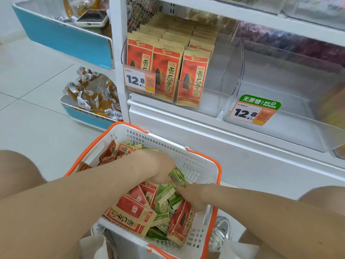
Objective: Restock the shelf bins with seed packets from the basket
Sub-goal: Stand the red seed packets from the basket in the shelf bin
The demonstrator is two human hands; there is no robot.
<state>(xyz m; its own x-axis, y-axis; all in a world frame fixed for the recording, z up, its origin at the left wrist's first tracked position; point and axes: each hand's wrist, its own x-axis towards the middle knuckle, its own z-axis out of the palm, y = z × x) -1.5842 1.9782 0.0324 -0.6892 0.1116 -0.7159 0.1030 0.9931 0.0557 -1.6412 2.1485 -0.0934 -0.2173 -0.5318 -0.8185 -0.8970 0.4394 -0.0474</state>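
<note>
**Two hands sorting seed packets in a basket below shelf bins**

A white basket [197, 165] with orange handles sits low at 6 o'clock. It holds a loose heap of red and green seed packets [134, 212]. The left hand [158, 167] reaches in from 8 o'clock, fingers curled down and pinching a green packet [178, 177] near the basket's far right wall. The right hand [194, 198] comes in from 4 o'clock, just beside the left. Its fingers are bent down among the packets (whether they grip anything cannot be told). At 12 o'clock, a clear shelf bin [211, 94] holds upright rows of red packets [192, 79] behind an orange price tag [139, 81]. At 2 o'clock, touching its right side, a second clear bin [298, 131] carries a green no-sugar tag [252, 111].
</note>
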